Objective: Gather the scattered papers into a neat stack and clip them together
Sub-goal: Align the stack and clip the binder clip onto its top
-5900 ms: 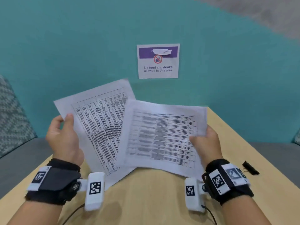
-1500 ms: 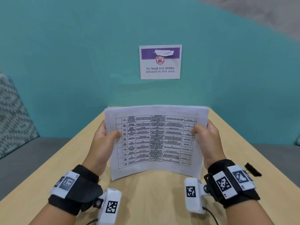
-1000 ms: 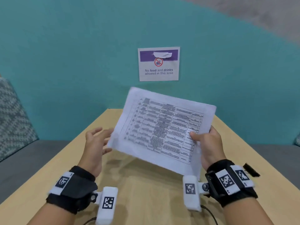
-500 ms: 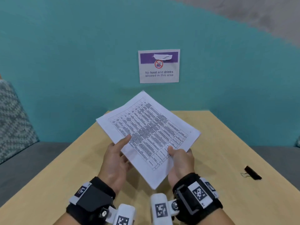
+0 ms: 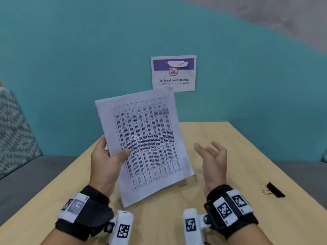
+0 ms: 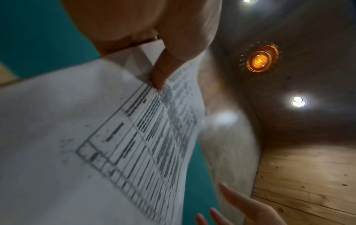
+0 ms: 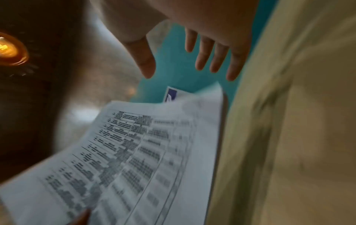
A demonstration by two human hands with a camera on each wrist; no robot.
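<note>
**Papers gathered upright, clip lying apart**

The stack of white printed paper sheets (image 5: pixel 145 144), each showing a black-ruled table of dense text, stands nearly upright above the light wooden counter (image 5: pixel 230 156), tilted slightly with its top edge leaning left. Its edges look roughly aligned. The left hand (image 5: pixel 104 163) pinches it at the left long edge, thumb on the printed face. The small black binder clip (image 5: pixel 275 190) with wire handles lies flat on the counter, well apart to the right.

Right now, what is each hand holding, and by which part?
The left hand pinches the stack of papers at its left long edge, thumb on the printed face. The right hand holds nothing.
</note>
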